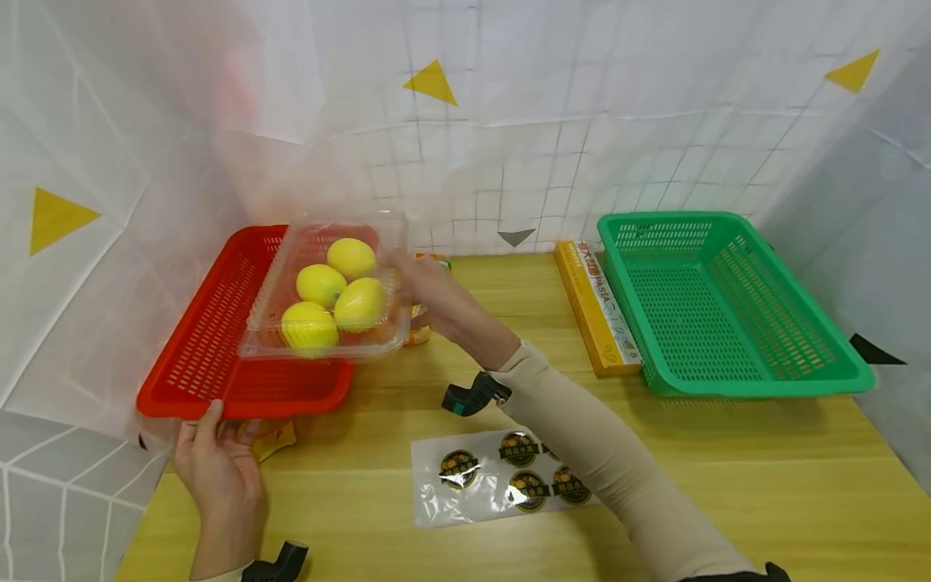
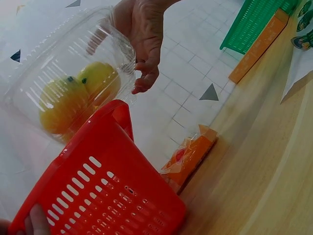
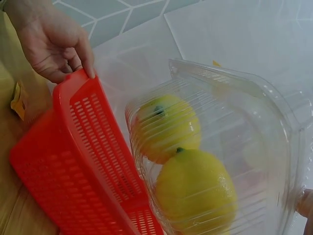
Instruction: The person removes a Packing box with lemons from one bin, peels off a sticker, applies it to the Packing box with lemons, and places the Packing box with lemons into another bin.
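Note:
Near the left of the table stands a red perforated basket [image 1: 291, 406], and my left hand [image 1: 221, 469] grips its near rim, thumb over the edge. Above the basket hangs a clear plastic container [image 1: 254, 347] with several yellow lemons [image 1: 352, 259] inside. My right hand [image 1: 444, 303] holds the container by its right side; in the left wrist view the fingers of the right hand [image 2: 144, 46] curl at the container's edge. The container is tilted in both wrist views, its lower side close over the basket rim. Motion blurs the right hand a little in the head view.
A green basket [image 1: 749, 388] stands at the right, with a yellow pasta box [image 1: 600, 315] along its left side. A sheet of round stickers [image 1: 436, 505] lies in front. An orange packet [image 2: 193, 154] sits behind the red basket; a small yellow wrapper [image 1: 276, 440] lies by my left hand.

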Demonstrator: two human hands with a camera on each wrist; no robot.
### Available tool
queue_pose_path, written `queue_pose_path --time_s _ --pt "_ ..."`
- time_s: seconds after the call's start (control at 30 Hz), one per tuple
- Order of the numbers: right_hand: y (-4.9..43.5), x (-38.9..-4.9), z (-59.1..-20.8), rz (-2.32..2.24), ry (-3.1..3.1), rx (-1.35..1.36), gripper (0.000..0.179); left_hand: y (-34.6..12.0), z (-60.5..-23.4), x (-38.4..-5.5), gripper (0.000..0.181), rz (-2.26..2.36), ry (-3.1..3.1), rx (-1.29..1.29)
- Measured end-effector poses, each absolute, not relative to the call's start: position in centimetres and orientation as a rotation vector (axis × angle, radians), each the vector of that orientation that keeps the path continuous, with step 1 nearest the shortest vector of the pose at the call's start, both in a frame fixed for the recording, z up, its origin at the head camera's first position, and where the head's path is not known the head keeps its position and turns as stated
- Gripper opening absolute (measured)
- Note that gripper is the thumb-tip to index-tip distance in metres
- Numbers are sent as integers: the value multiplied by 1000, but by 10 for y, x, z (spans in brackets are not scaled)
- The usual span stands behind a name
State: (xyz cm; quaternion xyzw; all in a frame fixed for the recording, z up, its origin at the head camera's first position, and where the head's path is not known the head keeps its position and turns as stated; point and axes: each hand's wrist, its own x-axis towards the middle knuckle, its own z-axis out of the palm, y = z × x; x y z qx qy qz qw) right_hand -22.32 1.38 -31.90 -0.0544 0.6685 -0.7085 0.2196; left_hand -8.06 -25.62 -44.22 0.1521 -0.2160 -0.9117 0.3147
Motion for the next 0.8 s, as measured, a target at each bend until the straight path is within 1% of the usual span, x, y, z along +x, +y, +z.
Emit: queue_pose_path --time_s 0.13,0.43,0.67,0.8 --pt "23 -221 -322 -1944 1880 -142 61 -255 -443 -80 45 -2390 -585 401" --pt "41 -217 -329 -1965 1882 -100 66 -257 -440 -79 46 -2386 -575 399" --pt "63 -211 -335 -1988 1884 -105 57 -257 -442 -79 43 -2401 -567 412" --pt "74 -208 -338 -2009 1910 -44 55 -257 -443 -80 39 -2396 -569 399"
